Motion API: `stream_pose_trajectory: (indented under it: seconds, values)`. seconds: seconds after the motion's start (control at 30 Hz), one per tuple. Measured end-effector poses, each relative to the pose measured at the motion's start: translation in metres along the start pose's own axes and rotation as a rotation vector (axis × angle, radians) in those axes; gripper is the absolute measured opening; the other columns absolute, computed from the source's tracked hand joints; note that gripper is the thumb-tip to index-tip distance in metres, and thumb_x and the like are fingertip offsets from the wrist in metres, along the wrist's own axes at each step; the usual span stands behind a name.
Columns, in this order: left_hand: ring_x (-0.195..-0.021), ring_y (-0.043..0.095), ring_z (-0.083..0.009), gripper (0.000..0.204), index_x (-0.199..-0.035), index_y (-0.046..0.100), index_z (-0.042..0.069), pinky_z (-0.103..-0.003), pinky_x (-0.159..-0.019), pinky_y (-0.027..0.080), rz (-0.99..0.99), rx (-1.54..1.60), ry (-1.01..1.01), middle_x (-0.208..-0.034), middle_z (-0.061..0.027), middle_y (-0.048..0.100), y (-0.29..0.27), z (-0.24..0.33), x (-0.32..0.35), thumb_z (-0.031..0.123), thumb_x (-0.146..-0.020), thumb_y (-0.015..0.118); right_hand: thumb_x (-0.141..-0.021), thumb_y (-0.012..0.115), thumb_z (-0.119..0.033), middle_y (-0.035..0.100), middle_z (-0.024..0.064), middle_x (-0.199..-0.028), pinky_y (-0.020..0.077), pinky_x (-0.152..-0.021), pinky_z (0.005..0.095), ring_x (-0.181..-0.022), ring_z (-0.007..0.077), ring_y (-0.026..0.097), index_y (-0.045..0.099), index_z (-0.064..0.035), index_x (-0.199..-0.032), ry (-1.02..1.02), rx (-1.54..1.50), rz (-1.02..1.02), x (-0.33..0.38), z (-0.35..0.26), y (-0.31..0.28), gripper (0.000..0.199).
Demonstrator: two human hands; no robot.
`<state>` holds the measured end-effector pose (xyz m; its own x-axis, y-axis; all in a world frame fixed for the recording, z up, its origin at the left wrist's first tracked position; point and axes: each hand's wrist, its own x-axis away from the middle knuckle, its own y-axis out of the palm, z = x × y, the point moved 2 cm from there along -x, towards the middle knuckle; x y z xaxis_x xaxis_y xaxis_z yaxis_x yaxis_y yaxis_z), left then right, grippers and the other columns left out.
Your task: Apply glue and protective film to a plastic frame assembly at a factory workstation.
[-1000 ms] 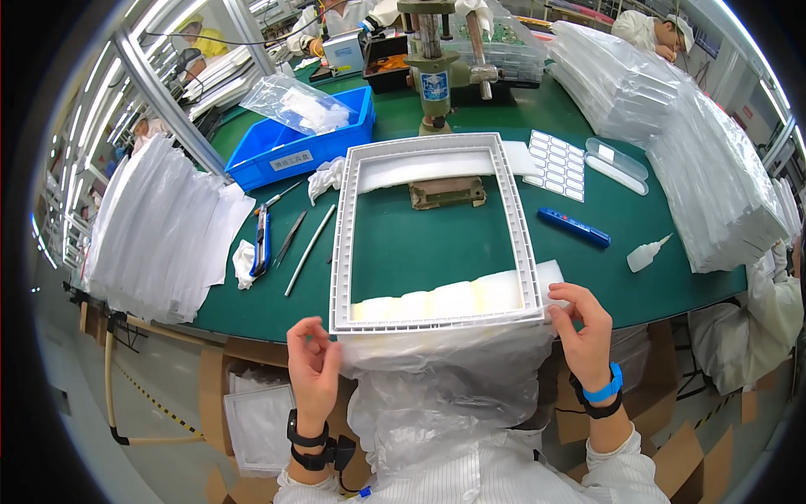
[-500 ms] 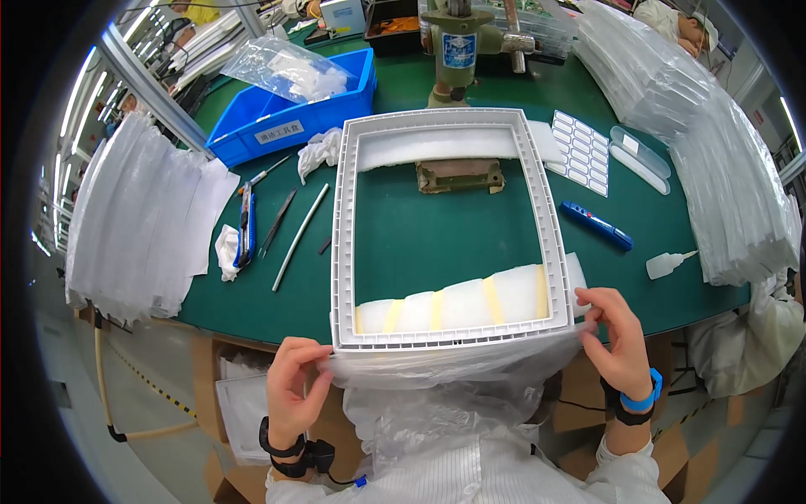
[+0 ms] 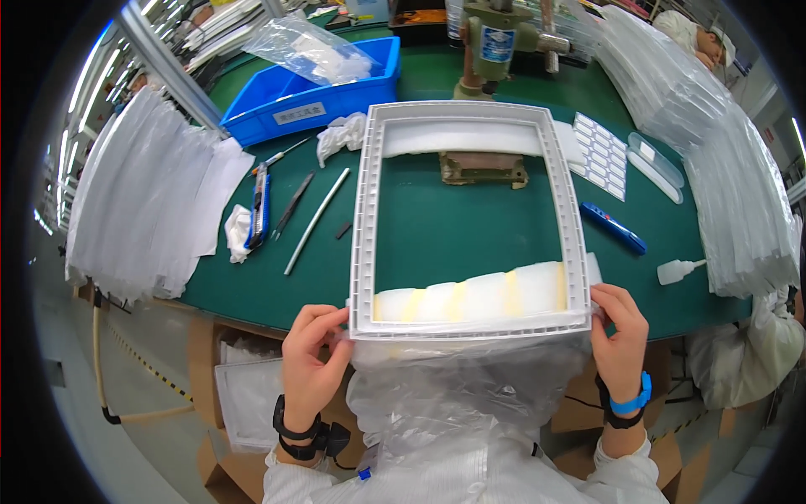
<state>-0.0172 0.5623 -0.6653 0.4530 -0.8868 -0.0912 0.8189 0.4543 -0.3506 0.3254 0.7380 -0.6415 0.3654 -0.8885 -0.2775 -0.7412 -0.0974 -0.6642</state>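
Left hand (image 3: 312, 357) and right hand (image 3: 620, 336) each pinch the bag (image 3: 470, 370) at a near corner of the frame (image 3: 364, 227), on the table (image 3: 462, 223) near its edge — uneven pulling could tear the bag or drag the foam (image 3: 483, 294) askew.

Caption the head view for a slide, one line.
Left hand and right hand at the near corners of a white frame, clear plastic film along its near edge.

The frame (image 3: 366, 227) is before the press column (image 3: 495, 42), knife (image 3: 259, 206) at left, label sheet (image 3: 599, 157) at right.
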Motion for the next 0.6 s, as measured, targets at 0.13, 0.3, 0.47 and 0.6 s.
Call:
stream_pose_trajectory:
  seconds: [0.13, 0.3, 0.47, 0.6]
  values:
    - [-0.083, 0.056, -0.0099, 0.040, -0.123, 0.064, -0.005, -0.021, -0.071, 0.047, -0.039, -0.035, -0.019, -0.108, -0.0067, 0.056, 0.007, 0.003, -0.011, -0.011, -0.084, 0.058, -0.079, 0.054, 0.015, 0.067, 0.0126, -0.109, 0.0502, -0.065, 0.0262, -0.081, 0.0186, 0.064, 0.068, 0.0026, -0.114, 0.021, 0.014, -0.004, -0.004, -0.004, -0.001, 0.039]
    - [-0.077, 0.054, -0.0083, 0.046, -0.126, 0.065, 0.001, -0.022, -0.062, 0.044, -0.026, -0.159, 0.105, -0.101, -0.0073, 0.059, -0.002, 0.010, -0.006, -0.011, -0.083, 0.057, -0.084, 0.050, 0.014, 0.067, 0.0143, -0.110, 0.0503, -0.073, 0.0263, -0.087, 0.0197, 0.064, 0.067, 0.0046, -0.116, -0.036, -0.058, -0.017, -0.001, 0.000, -0.005, 0.038]
    - [-0.089, 0.058, -0.0139, 0.025, -0.105, 0.065, -0.004, -0.025, -0.078, 0.047, -0.057, 0.108, -0.004, -0.101, -0.0082, 0.058, 0.002, 0.009, 0.017, -0.013, -0.081, 0.062, -0.088, 0.053, 0.011, 0.068, 0.0163, -0.108, 0.0502, -0.086, 0.0295, -0.095, 0.0242, 0.066, 0.067, 0.0051, -0.115, -0.009, -0.162, 0.061, 0.017, 0.008, -0.013, 0.031]
    - [-0.091, 0.057, -0.0129, 0.018, -0.096, 0.058, -0.002, -0.024, -0.078, 0.047, 0.000, 0.186, 0.096, -0.108, -0.0092, 0.057, 0.004, -0.015, 0.017, -0.015, -0.083, 0.056, -0.090, 0.058, 0.008, 0.068, 0.0144, -0.100, 0.0516, -0.081, 0.0304, -0.087, 0.0240, 0.066, 0.068, 0.0041, -0.110, -0.037, -0.117, 0.077, 0.013, 0.007, 0.002, 0.023]
